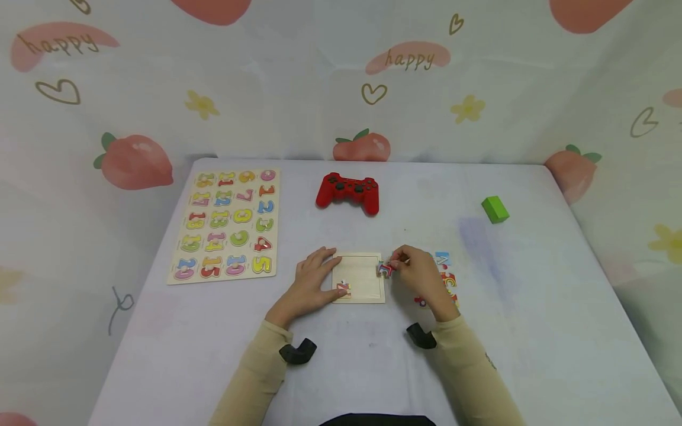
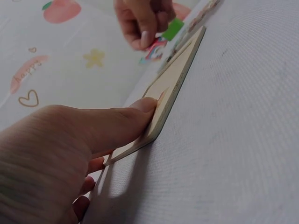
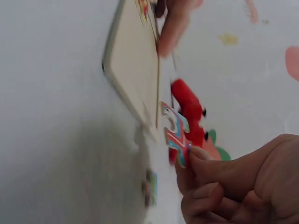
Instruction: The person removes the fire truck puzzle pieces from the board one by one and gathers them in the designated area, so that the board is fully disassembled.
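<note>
In the head view my left hand (image 1: 311, 281) is spread at the left side of a shallow wooden puzzle tray (image 1: 364, 299). Its thumb presses on a colourful jigsaw piece (image 1: 343, 285) lying in the tray's lower left corner, and its other fingers reach the upper left edge. Above the tray's right rim my right hand (image 1: 421, 275) pinches another jigsaw piece (image 3: 176, 135), red, blue and white, between thumb and fingertips. That piece is held up off the tray in the right wrist view. More loose pieces (image 1: 447, 278) lie beside the right hand, partly hidden by it.
A wooden number board (image 1: 229, 228) lies at the left of the white table. Behind the tray sits a red game controller (image 1: 348, 190). A green block (image 1: 495, 209) stands at the back right. A patterned cloth with peaches hangs behind the table.
</note>
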`<state>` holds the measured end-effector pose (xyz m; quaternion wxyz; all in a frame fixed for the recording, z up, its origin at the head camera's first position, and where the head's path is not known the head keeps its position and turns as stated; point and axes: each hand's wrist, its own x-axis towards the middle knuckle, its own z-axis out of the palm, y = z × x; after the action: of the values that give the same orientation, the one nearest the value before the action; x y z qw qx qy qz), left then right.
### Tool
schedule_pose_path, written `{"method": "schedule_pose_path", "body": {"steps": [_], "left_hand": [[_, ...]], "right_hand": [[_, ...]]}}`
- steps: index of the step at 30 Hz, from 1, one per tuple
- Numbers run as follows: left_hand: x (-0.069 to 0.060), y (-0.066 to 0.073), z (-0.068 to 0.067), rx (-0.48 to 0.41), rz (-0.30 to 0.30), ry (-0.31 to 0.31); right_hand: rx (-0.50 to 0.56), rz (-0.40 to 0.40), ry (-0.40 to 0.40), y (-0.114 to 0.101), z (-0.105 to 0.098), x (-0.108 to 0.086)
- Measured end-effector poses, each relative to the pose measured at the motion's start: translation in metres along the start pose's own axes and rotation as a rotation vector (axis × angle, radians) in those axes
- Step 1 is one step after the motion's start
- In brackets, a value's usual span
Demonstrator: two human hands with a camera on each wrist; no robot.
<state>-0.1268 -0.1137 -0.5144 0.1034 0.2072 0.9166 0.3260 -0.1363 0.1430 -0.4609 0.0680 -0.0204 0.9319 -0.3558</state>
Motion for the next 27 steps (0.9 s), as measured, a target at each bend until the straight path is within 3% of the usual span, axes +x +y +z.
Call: {"method": "schedule_pose_path", "body": {"steps": [5,12,27], "left_hand": [[-0.001,0.000,-0.001,-0.009,-0.009,-0.012],[-0.002,0.001,-0.001,-0.010,-0.005,-0.002],[-0.001,0.001,-0.001,0.011,0.009,0.000]], "right_hand": [[-0.026,0.016,-0.049,0.015,-0.018,-0.005],[-0.046,0.032,-0.116,0.025,-0.019,-0.006],[-0.122,0.052,-0.078,0.024,-0.013,-0.005]]}}
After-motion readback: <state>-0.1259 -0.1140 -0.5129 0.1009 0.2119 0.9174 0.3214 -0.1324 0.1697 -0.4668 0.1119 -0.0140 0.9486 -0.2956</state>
